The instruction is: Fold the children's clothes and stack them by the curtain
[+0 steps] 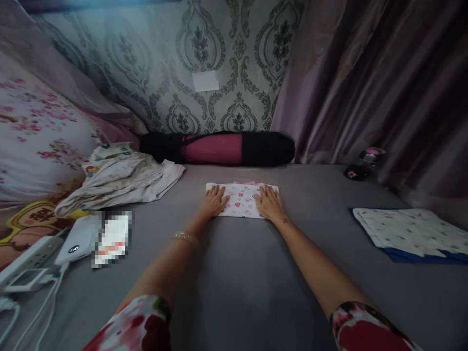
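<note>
While the left hand lay open and flat, fingers spread, on one end of a folded heart-print cloth, the right hand lay equally open on the other; neither gripped it. The cloth rested mid-surface on a grey sheet, bare around its left, right and near edges. Beyond, a black-and-pink cylindrical bag lined the wall. Leftward were rumpled cloths, a power bank with lit digits too small to read surely, a pixelated, illegible item and a power strip. Well rightward lay a folded cream patterned cloth over blue fabric.
</note>
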Demonstrator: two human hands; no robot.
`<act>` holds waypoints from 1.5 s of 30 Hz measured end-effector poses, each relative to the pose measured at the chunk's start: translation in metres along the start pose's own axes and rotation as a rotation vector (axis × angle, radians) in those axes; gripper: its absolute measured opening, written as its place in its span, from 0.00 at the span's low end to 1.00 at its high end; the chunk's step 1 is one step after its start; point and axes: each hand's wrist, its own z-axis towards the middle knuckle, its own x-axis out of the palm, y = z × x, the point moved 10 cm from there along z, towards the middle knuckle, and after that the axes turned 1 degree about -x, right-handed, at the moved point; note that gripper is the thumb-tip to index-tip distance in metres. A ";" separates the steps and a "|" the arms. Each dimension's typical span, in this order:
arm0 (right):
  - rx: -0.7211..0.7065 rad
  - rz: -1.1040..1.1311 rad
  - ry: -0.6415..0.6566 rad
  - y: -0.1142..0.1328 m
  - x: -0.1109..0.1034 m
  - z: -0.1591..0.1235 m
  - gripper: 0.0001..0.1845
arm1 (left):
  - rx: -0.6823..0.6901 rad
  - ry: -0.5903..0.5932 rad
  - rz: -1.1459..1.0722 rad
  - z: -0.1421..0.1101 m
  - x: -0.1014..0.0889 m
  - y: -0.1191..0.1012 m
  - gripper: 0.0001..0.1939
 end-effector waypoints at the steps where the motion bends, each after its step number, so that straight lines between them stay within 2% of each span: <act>1: 0.000 -0.001 0.004 0.000 0.000 0.000 0.32 | -0.002 0.001 -0.002 0.000 0.000 0.000 0.31; 9: 0.011 -0.019 0.064 0.003 -0.003 0.004 0.31 | -0.035 0.050 0.003 0.002 -0.007 -0.004 0.30; 14: -0.023 0.016 0.010 0.025 -0.013 0.007 0.30 | 0.027 -0.052 0.031 0.004 -0.025 -0.038 0.28; 18: -0.051 0.034 0.028 0.039 -0.007 0.003 0.28 | 0.071 -0.038 0.023 0.001 -0.013 -0.059 0.28; 24: -0.050 0.021 -0.010 0.040 -0.005 -0.001 0.27 | 0.048 -0.017 0.006 0.000 0.001 -0.056 0.29; 34: -0.038 0.021 0.055 0.044 -0.006 0.003 0.28 | 0.057 0.035 0.020 0.004 -0.003 -0.058 0.28; 40: -0.122 0.057 -0.017 0.072 -0.012 0.011 0.27 | 0.011 -0.156 0.008 0.004 -0.030 -0.057 0.27; 45: -0.154 0.101 0.003 0.082 0.005 0.013 0.26 | 0.011 -0.021 -0.016 0.005 -0.010 -0.052 0.26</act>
